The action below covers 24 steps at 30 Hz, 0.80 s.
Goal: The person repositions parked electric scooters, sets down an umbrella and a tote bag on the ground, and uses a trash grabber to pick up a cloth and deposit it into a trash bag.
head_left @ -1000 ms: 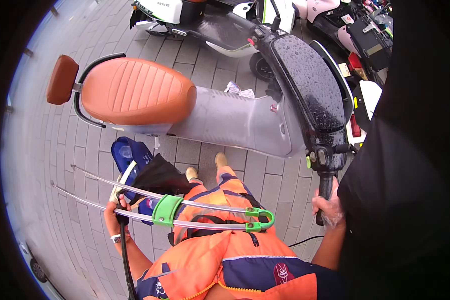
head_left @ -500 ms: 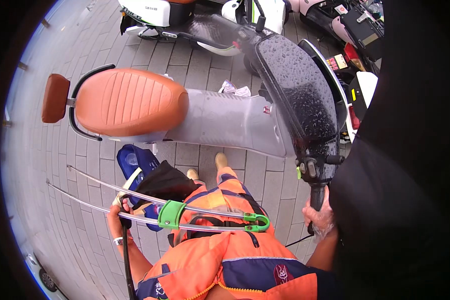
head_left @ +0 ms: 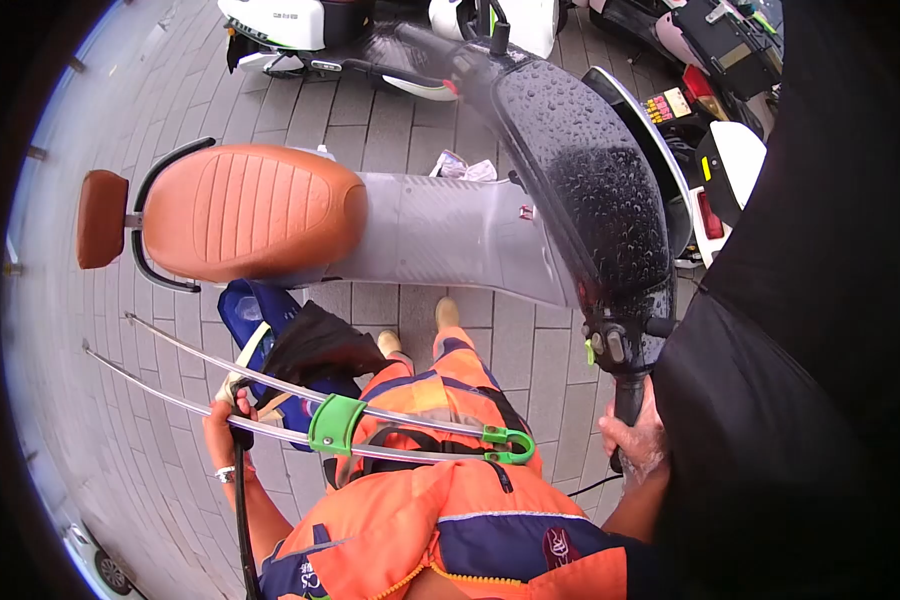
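Note:
My right hand, in what looks like a clear plastic glove, is wrapped round the handlebar grip of a parked scooter. Water drops dot the scooter's dark front panel; its seat is orange-brown. Closed at the lower left, my left hand holds long metal litter tongs with green fittings. Pale and dark straps run at the same hand, and a thin black pole or strap drops below it. Beside the tongs hang a blue bag-like thing and black cloth.
Other scooters stand close by, a white one at the top and several at the upper right. Crumpled pale material lies beyond the footboard. Black fabric blocks the right side. Grey paving lies underfoot.
The scooter and surroundings sit slightly further left in view. The blue bag-like thing and black cloth have shifted a little. Both hands keep their holds.

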Each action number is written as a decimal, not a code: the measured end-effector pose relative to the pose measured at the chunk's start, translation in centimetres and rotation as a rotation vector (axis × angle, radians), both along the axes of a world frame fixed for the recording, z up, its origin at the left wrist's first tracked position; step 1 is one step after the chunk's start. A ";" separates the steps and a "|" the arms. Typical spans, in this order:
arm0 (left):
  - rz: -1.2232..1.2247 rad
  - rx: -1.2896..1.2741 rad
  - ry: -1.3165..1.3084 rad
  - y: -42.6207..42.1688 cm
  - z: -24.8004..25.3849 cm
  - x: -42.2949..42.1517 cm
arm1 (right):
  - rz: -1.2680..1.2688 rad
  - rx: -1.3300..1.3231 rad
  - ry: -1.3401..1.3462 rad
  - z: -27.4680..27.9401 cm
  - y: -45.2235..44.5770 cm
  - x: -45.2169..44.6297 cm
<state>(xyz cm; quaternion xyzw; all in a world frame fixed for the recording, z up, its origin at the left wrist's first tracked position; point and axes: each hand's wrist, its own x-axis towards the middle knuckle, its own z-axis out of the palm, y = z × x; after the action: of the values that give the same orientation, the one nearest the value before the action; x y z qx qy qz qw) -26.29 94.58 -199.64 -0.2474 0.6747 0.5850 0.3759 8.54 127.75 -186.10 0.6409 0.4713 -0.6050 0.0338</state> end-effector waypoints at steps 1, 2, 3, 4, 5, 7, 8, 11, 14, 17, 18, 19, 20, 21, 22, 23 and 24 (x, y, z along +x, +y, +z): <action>0.021 -0.019 0.011 -0.1 -0.1 0.2 | 0.004 0.001 -0.004 0.0 0.0 0.1; 0.020 -0.019 0.012 -0.2 0.0 0.4 | 0.003 0.002 -0.003 -0.2 -0.1 0.2; 0.062 -0.025 -0.010 -0.1 0.1 0.5 | 0.059 0.030 -0.043 -0.5 -0.2 0.5; 0.103 -0.032 -0.033 -0.1 0.2 0.7 | 0.114 0.059 -0.083 -0.7 -0.3 0.6; 0.102 -0.031 -0.031 0.0 0.3 0.9 | 0.114 0.059 -0.082 -0.9 -0.1 0.7; 0.089 -0.067 -0.048 -0.2 0.5 1.5 | 0.311 0.147 -0.128 -0.8 0.0 0.7; 0.016 0.029 -0.081 -2.1 -0.7 0.9 | 0.307 0.144 -0.135 -0.7 -0.1 0.6; 0.087 -0.045 -0.044 0.7 -0.3 0.6 | 0.246 0.115 -0.153 -0.6 -0.5 -0.1; 0.028 0.011 -0.060 0.5 -0.8 0.2 | 0.313 0.155 -0.117 -0.9 -0.4 -0.6; -0.014 0.039 -0.071 -0.2 -1.4 -0.1 | 0.298 0.119 -0.098 -0.4 -0.5 -1.4; -0.002 0.028 -0.079 -0.3 -1.4 0.0 | 0.255 0.114 -0.099 -0.2 -0.5 -1.6; -0.002 0.028 -0.079 -0.1 -1.4 0.0 | 0.212 0.110 -0.100 -0.2 -0.5 -1.7; 0.034 0.000 -0.063 0.3 -1.2 0.1 | 0.212 0.109 -0.101 -0.1 -0.4 -1.7; 0.070 -0.028 -0.047 0.6 -1.0 0.2 | 0.238 0.142 -0.090 -0.1 -0.3 -1.6; 0.070 -0.028 -0.048 0.7 -0.8 0.2 | 0.263 0.174 -0.078 -0.1 -0.2 -1.6; 0.075 -0.022 -0.033 0.7 -0.6 0.3 | 0.263 0.174 -0.079 0.0 -0.2 -1.8; 0.081 -0.016 -0.018 0.7 -0.6 0.3 | 0.247 0.163 -0.113 0.1 -0.2 -2.0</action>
<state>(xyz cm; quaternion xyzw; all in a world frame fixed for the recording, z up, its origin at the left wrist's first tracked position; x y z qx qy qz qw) -25.98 95.32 -200.19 -0.2830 0.6654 0.5920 0.3560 6.50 127.55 -186.00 0.6116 0.5914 -0.5191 0.0823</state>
